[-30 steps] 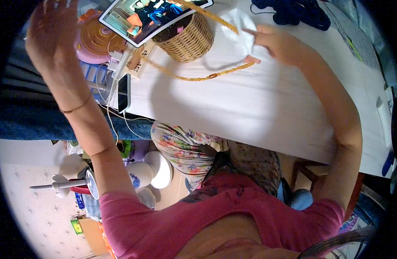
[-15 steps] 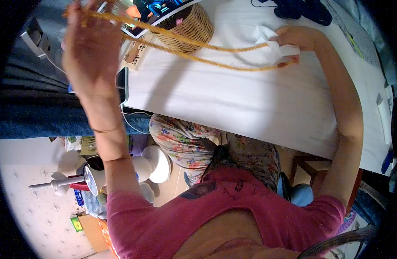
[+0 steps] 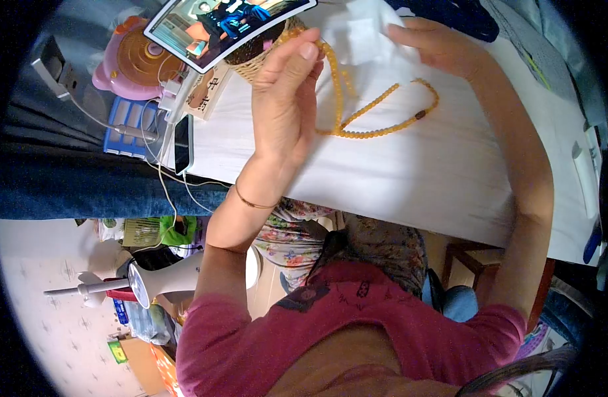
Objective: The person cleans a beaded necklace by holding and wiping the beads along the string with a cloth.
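Note:
My left hand (image 3: 285, 92) is closed in a pinch on one end of a string of yellow beads (image 3: 367, 134). The string runs down from these fingers and spreads in a loop over the white table cover, with one dark brown bead (image 3: 420, 115) in it. My right hand (image 3: 439, 47) grips a white tissue (image 3: 370, 36), which is blurred and hangs above the table beyond the loop. Between the tissue and the beads I see no clear contact.
A tablet (image 3: 224, 30) leans by a wicker basket (image 3: 251, 66) at the far left. Nearby are a phone (image 3: 183, 145) with cables, a blue tray (image 3: 122, 129) and a pink round object (image 3: 112, 73). Dark cloth (image 3: 456, 14) lies at the back of the white-covered table (image 3: 416, 172).
My left hand has come right and lower, so the bead string has gone from stretched to slack on the table. My right hand has shifted slightly up and left, and the beads are out of the tissue.

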